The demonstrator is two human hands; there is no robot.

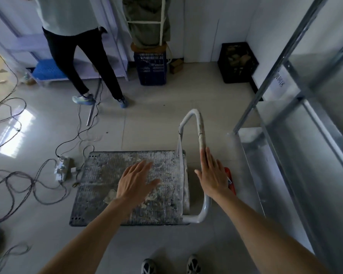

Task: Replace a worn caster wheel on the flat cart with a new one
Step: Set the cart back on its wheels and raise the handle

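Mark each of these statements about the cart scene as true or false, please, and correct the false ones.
1. The flat cart stands upright on the floor, deck facing up. True.
2. The left hand grips a wrench. False: its fingers are spread and it holds nothing, above the deck.
3. The right hand is by the cart handle with straight fingers. True.
4. A second person sits on the cart. False: that person stands apart, near the shelving.
5. A power strip lies on the floor left of the cart. True.
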